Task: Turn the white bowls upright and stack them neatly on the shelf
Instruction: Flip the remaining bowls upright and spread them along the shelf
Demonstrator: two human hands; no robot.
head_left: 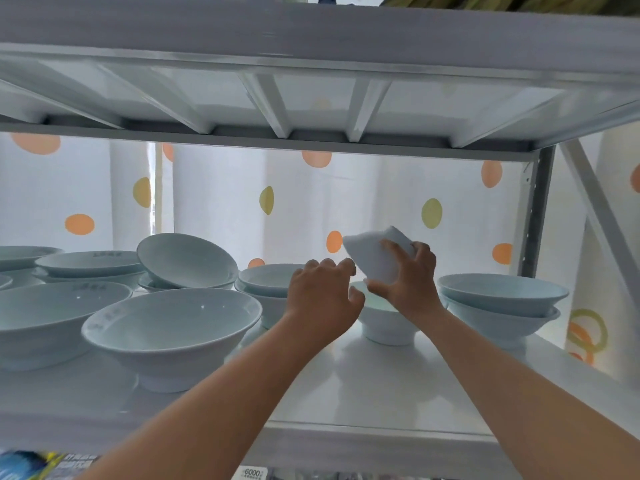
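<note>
My right hand (410, 284) grips a small white bowl (372, 252), tilted on its side in the air with its foot toward the upper right. Directly below it an upright small white bowl (386, 323) stands on the white shelf (363, 386), partly hidden by my hands. My left hand (322, 296) hovers beside the tilted bowl with its fingers loosely curled, holding nothing. A two-bowl stack (500, 306) sits at the right. Another stack (266, 285) stands behind my left hand.
A large upright bowl (171, 330) stands front left, with another (52, 313) further left. One bowl (185, 261) leans tilted on plates at the back. The upper shelf (311, 109) hangs close overhead. A metal post (536, 216) marks the right edge. A dotted curtain hangs behind.
</note>
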